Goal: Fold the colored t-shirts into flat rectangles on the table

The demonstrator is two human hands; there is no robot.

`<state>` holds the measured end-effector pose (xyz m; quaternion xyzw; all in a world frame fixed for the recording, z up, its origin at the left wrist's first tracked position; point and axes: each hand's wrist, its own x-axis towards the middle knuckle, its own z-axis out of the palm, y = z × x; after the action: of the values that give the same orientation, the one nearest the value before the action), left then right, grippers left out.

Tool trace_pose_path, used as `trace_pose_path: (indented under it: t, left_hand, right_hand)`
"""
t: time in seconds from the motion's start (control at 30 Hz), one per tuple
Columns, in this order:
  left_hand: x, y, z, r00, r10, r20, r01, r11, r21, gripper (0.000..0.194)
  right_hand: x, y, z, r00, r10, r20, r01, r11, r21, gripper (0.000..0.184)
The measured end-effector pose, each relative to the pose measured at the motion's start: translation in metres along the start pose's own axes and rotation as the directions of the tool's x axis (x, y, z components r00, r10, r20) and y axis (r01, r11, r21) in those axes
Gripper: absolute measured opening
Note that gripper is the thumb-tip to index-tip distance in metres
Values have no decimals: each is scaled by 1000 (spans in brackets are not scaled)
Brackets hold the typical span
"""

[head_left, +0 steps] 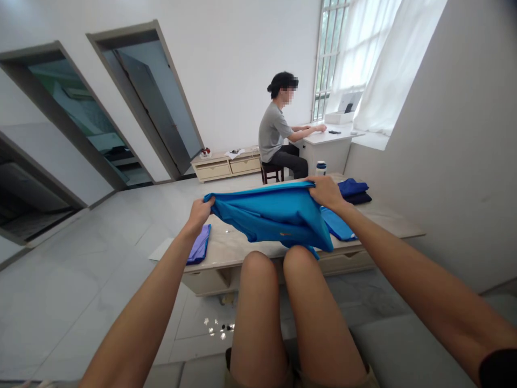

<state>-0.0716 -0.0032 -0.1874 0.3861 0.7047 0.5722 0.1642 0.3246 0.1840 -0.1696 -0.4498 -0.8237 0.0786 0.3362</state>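
Cloth [278,215] hangs between left hand [200,214] and right hand [326,191].

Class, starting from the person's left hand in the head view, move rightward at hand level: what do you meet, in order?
Left hand → bright blue cloth → right hand → dark blue folded fabric → wall.

Garment [278,210] was smooth cloth, faint sheen. Table top [230,247] looked glossy, marble-like; drawer front [347,262] looked matt. Floor [100,280] was glossy tile. Curtain [383,70] was thin, sheer fabric. Wall [234,64] was smooth, matt.
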Motion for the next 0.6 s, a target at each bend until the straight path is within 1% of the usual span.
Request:
trace_pose_path:
  t: [0.03,0.1,0.17,0.2,0.27,0.33,0.4,0.43,0.47,0.53,0.57,0.6]
  left_hand:
    - [-1,-14,4,1000,-14,18,14,1000,15,36]
    - [-4,-37,13,999,-23,47,21,999,32,28]
    - [-1,-48,21,998,-2,65,-1,999,41,24]
    - [3,-49,24,998,13,67,-15,999,41,24]
    - [14,-40,29,996,66,60,-68,997,25,25]
    - [23,-21,36,983,174,52,-174,985,-2,27]
    - [24,2,47,945,316,82,-314,949,-40,25]
    - [22,14,55,920,375,119,-369,927,-66,23]
    - [17,24,65,894,416,167,-405,909,-101,22]
    - [5,39,88,846,466,259,-435,884,-168,22]
    - [0,44,98,825,478,300,-436,878,-200,22]
    - [-5,46,107,809,486,331,-433,873,-223,22]
  right_hand:
    - [-3,8,10,997,50,58,-47,998,-46,51]
    - [-4,21,22,987,111,112,-100,990,-103,57]
    - [5,28,23,986,101,131,-85,989,-125,58]
    - [12,29,20,987,76,143,-58,990,-130,57]
    - [25,30,9,986,38,163,-13,988,-152,54]
    - [30,28,3,984,39,174,-7,984,-181,48]
    - [23,21,9,980,19,199,9,990,-139,43]
    - [15,15,17,973,-13,232,29,997,-65,49]
    - [5,6,28,960,-56,275,48,998,39,63]
    - [-16,-18,55,923,-149,354,52,962,270,98]
    - [-25,-32,69,905,-179,386,31,932,360,103]
    - [-30,-48,82,887,-190,420,-2,910,416,94]
